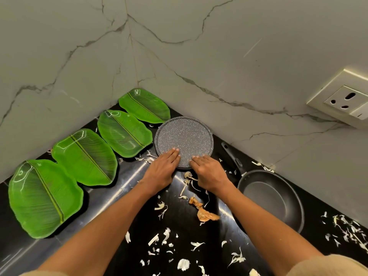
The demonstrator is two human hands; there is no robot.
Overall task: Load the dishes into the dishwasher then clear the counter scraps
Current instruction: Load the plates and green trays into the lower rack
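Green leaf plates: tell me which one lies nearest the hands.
The second leaf plate from the corner, beside the grey speckled plate under the left hand; the others lie farther off.

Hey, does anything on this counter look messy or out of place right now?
Yes. Pale vegetable peelings and an orange-brown onion skin are strewn across the black stone counter, from the speckled grey round griddle plate to the black frying pan. The four green leaf-shaped plates sit in a neat row.

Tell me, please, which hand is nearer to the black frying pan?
Right. The right hand rests on the speckled plate just left of the black frying pan; the left hand lies farther left.
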